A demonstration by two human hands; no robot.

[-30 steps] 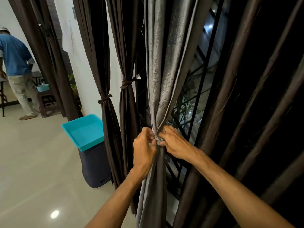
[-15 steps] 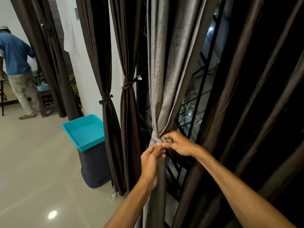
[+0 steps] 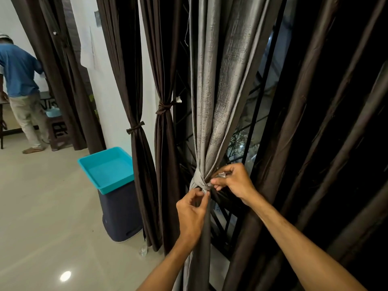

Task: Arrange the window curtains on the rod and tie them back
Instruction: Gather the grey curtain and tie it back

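Your left hand [image 3: 192,208] & right hand [image 3: 235,182] each pinch an end at the tie knot [image 3: 199,182]; w/ uneven pull or early release, grey curtain [image 3: 216,91] could fan loose.

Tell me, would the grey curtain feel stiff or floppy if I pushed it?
Probably floppy: the grey curtain hangs in soft folds and bunches narrow where the grey tie wraps it. A push would likely make it swing and give way, since it hangs loose below the tie. Its thick, textured weave suggests it is rather heavy, not slippery.
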